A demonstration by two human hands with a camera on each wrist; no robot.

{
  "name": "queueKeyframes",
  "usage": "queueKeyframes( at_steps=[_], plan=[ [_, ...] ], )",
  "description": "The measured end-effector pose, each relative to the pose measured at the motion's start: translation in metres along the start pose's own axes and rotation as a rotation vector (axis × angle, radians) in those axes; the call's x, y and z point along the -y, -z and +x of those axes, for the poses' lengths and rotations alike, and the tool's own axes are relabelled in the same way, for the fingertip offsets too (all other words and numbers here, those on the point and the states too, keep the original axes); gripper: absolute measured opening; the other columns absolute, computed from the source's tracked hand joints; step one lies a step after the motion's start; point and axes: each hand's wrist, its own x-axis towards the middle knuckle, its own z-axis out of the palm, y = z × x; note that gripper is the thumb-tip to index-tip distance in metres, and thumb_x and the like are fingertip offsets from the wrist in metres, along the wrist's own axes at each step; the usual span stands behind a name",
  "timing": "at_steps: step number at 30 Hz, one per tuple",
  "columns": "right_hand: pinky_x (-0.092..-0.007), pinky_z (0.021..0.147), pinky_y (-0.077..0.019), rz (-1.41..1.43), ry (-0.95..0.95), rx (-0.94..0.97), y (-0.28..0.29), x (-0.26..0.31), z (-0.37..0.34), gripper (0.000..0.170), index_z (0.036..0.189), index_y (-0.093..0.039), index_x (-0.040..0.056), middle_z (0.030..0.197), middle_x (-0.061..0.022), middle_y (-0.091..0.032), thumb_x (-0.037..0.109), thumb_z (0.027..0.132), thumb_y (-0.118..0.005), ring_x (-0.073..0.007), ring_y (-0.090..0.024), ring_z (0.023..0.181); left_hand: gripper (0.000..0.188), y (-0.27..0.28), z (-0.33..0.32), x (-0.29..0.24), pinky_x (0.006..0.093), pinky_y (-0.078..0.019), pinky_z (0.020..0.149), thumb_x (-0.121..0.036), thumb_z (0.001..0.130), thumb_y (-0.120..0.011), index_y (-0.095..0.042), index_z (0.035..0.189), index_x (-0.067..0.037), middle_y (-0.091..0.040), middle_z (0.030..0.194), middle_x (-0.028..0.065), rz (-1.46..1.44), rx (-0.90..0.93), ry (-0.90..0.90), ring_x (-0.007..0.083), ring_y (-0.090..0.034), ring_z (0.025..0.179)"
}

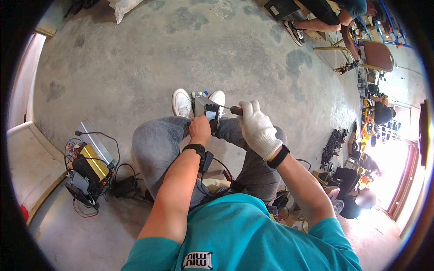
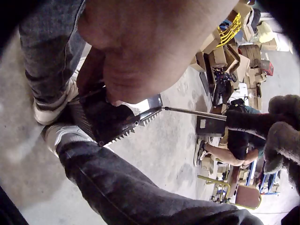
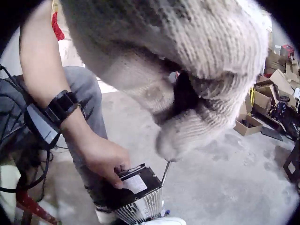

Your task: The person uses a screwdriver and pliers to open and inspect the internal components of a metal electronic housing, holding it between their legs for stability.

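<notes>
A silver finned metal box (image 1: 201,105) with a black end plate (image 3: 152,182) stands between the white shoes. My bare left hand (image 1: 200,128) grips the box at that end, thumb over the plate near a white label (image 3: 134,184). In a white knitted glove, my right hand (image 1: 258,128) holds a screwdriver (image 2: 192,113) by its dark handle. The screwdriver's shaft slants across to the box, and its tip is right at a corner of the end plate in the left wrist view. Part of the handle is hidden inside the glove.
On the floor to the left lies a yellow-gold device (image 1: 94,161) with loose wires. A pale board-like surface (image 1: 36,162) stands beyond it. At the right are a chair (image 1: 378,56), other people, a dark heap (image 1: 333,147) and cardboard boxes (image 3: 248,125).
</notes>
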Motion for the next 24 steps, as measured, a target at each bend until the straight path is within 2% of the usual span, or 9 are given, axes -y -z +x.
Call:
queueKeyframes(
  at_steps=[3, 5, 7, 11, 13, 17, 19, 21, 24],
  plan=[
    [-0.0529, 0.082, -0.0563, 0.023, -0.208, 0.114, 0.009, 0.016, 0.007, 0.038, 0.129, -0.05, 0.0046, 0.118, -0.025, -0.057, 0.018, 0.096, -0.064, -0.0457, -0.067, 0.098, 0.021, -0.012, 0.005, 0.006, 0.0538, -0.0561, 0.082, -0.017, 0.092, -0.07, -0.076, 0.095, 0.002, -0.072, 0.098, 0.0288, -0.06, -0.096, 0.0, 0.0466, -0.07, 0.094],
    [-0.0526, 0.083, -0.0563, 0.013, -0.315, 0.142, 0.01, 0.018, 0.008, 0.036, 0.128, -0.051, 0.0051, 0.121, -0.0251, -0.054, 0.015, 0.096, -0.064, -0.0451, -0.066, 0.1, 0.021, -0.02, 0.009, 0.009, 0.0542, -0.0559, 0.081, -0.017, 0.092, -0.07, -0.075, 0.095, 0.003, -0.072, 0.097, 0.0287, -0.065, -0.112, 0.011, 0.047, -0.07, 0.094],
    [-0.0526, 0.079, -0.0571, -0.048, -0.012, 0.041, 0.01, 0.011, 0.004, 0.033, 0.127, -0.052, 0.0057, 0.116, -0.0253, -0.057, 0.017, 0.097, -0.063, -0.0457, -0.068, 0.096, 0.021, -0.02, 0.009, 0.009, 0.0546, -0.0557, 0.081, -0.017, 0.092, -0.071, -0.075, 0.094, 0.003, -0.072, 0.097, 0.0287, -0.069, -0.126, 0.023, 0.0473, -0.07, 0.094],
    [-0.0515, 0.073, -0.058, -0.14, 0.235, 0.016, -0.004, -0.005, 0.007, 0.031, 0.121, -0.054, 0.0045, 0.111, -0.0262, -0.059, 0.021, 0.097, -0.064, -0.0448, -0.069, 0.089, 0.02, -0.017, 0.006, 0.007, 0.0545, -0.0559, 0.081, -0.016, 0.092, -0.071, -0.075, 0.093, 0.004, -0.072, 0.096, 0.0284, -0.07, -0.123, 0.006, 0.0472, -0.07, 0.095],
    [-0.0492, 0.069, -0.0586, -0.003, -0.073, 0.107, 0.0, 0.007, 0.005, 0.029, 0.116, -0.056, 0.0039, 0.108, -0.0246, -0.06, 0.023, 0.096, -0.066, -0.0432, -0.07, 0.082, 0.02, -0.018, 0.007, 0.009, 0.0542, -0.0561, 0.081, -0.016, 0.092, -0.071, -0.075, 0.092, 0.004, -0.072, 0.096, 0.0282, -0.069, -0.119, 0.014, 0.047, -0.07, 0.094],
    [-0.0483, 0.071, -0.0591, 0.04, -0.198, 0.092, 0.001, 0.01, 0.008, 0.027, 0.111, -0.057, 0.0045, 0.108, -0.0241, -0.06, 0.023, 0.094, -0.068, -0.0418, -0.07, 0.083, 0.021, -0.022, 0.012, 0.008, 0.0529, -0.0567, 0.081, -0.016, 0.091, -0.072, -0.074, 0.092, 0.005, -0.072, 0.096, 0.029, -0.08, -0.122, 0.01, 0.0466, -0.071, 0.094],
    [-0.0478, 0.074, -0.0599, -0.11, -0.043, 0.116, 0.002, 0.01, 0.01, 0.029, 0.114, -0.057, 0.0053, 0.109, -0.0234, -0.06, 0.022, 0.094, -0.068, -0.0405, -0.07, 0.083, 0.021, -0.01, 0.006, 0.002, 0.0525, -0.0569, 0.081, -0.016, 0.091, -0.072, -0.074, 0.092, 0.005, -0.072, 0.096, 0.0293, -0.077, -0.121, 0.023, 0.0465, -0.071, 0.094],
    [-0.0475, 0.075, -0.0603, -0.248, 0.089, 0.166, 0.006, 0.011, 0.01, 0.029, 0.114, -0.057, 0.005, 0.11, -0.0228, -0.061, 0.022, 0.093, -0.069, -0.0398, -0.071, 0.083, 0.023, -0.004, 0.0, 0.0, 0.0484, -0.0592, 0.084, -0.009, 0.097, -0.054, -0.073, 0.099, 0.003, -0.074, 0.1, 0.0265, 0.0, -0.057, -0.018, 0.0432, -0.073, 0.097],
    [-0.0464, 0.077, -0.0609, -0.404, 0.242, 0.253, 0.005, 0.013, 0.012, 0.03, 0.116, -0.058, 0.0056, 0.113, -0.0217, -0.061, 0.02, 0.092, -0.069, -0.0382, -0.071, 0.083, 0.022, 0.0, -0.003, 0.0, 0.0482, -0.0594, 0.083, -0.009, 0.096, -0.055, -0.073, 0.098, 0.003, -0.074, 0.099, 0.0262, 0.007, -0.064, -0.066, 0.0431, -0.073, 0.096]
  ],
)
